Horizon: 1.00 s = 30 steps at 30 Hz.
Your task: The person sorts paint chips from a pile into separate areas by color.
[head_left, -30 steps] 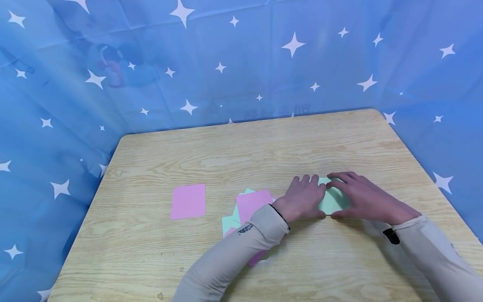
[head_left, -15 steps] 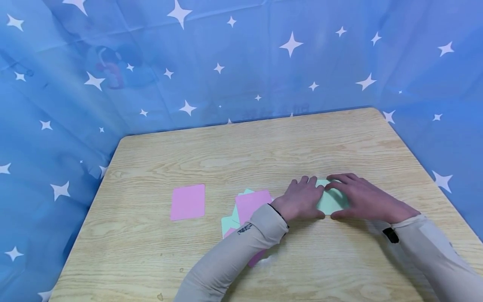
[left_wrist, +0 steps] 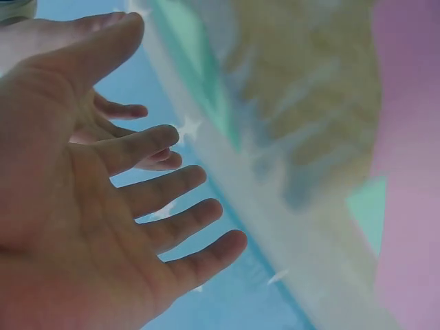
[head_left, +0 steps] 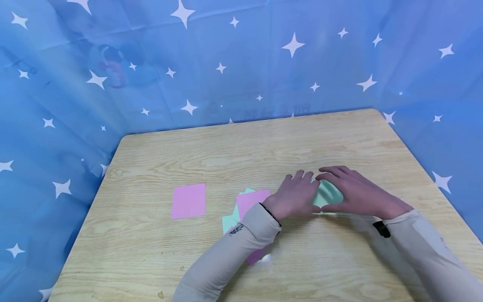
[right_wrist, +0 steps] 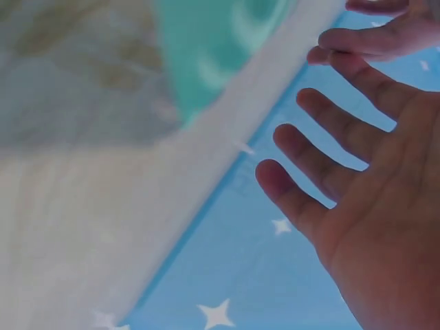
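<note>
My left hand (head_left: 296, 196) and right hand (head_left: 356, 193) hover close together over a square mint-green card (head_left: 326, 198) at the table's right. Neither hand holds anything. Fingers spread loosely, and in the head view the index fingertips nearly meet above the card, as do the thumbs. The left wrist view shows the left palm (left_wrist: 89, 206) with bare fingers, and the green card (left_wrist: 196, 62) lying beyond. From the right wrist, the right hand (right_wrist: 385, 179) is likewise bare, well above the green card (right_wrist: 206, 55).
A messy pile of pink (head_left: 250, 203) and green cards (head_left: 228, 222) lies partly hidden under the left forearm. One pink card (head_left: 188, 201) lies alone to the left on the wooden table (head_left: 151, 163). A blue star-patterned cloth (head_left: 241, 54) hangs behind.
Both hands have lifted off the green card and shifted slightly left, drawing closer together. The card stays on the table, and the other cards have not moved.
</note>
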Motion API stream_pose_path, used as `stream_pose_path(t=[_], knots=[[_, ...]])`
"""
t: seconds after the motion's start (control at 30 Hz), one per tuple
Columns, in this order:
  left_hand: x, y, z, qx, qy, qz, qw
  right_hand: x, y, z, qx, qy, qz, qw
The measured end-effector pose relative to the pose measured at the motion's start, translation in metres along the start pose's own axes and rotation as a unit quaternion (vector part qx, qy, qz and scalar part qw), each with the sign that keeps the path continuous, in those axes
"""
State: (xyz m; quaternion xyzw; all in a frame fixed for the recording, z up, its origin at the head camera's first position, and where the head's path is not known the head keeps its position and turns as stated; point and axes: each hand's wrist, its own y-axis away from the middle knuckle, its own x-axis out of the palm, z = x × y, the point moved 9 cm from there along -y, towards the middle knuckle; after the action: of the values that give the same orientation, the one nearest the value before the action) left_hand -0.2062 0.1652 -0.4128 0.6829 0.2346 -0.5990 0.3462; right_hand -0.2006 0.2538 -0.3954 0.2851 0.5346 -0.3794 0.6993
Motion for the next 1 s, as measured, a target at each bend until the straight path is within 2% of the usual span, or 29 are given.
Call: stream_pose_path(t=[0.27,0.43,0.6,0.7,0.83,1.0], knots=[[-0.019,0.023,0.031,-0.031,0.026,-0.023,0.9989,-0.017,-0.016,0.020,-0.010,0.001,-0.023,0.9997],[-0.026,0.048,0.058,-0.052,0.052,-0.052,0.9959,-0.024,-0.025,0.037,-0.019,-0.007,-0.029,0.9994],[-0.026,0.075,0.087,-0.077,0.076,-0.060,0.9924,-0.029,-0.034,0.051,-0.024,-0.010,-0.035,0.9990],[-0.025,0.090,0.100,-0.089,0.071,-0.065,0.9914,-0.029,-0.040,0.060,-0.031,-0.012,-0.033,0.9989],[-0.021,0.110,0.111,-0.094,0.071,-0.071,0.9905,-0.026,-0.046,0.071,-0.040,-0.013,-0.029,0.9987],[-0.008,0.128,0.116,-0.098,0.075,-0.051,0.9910,-0.018,-0.053,0.082,-0.049,-0.013,-0.017,0.9986]])
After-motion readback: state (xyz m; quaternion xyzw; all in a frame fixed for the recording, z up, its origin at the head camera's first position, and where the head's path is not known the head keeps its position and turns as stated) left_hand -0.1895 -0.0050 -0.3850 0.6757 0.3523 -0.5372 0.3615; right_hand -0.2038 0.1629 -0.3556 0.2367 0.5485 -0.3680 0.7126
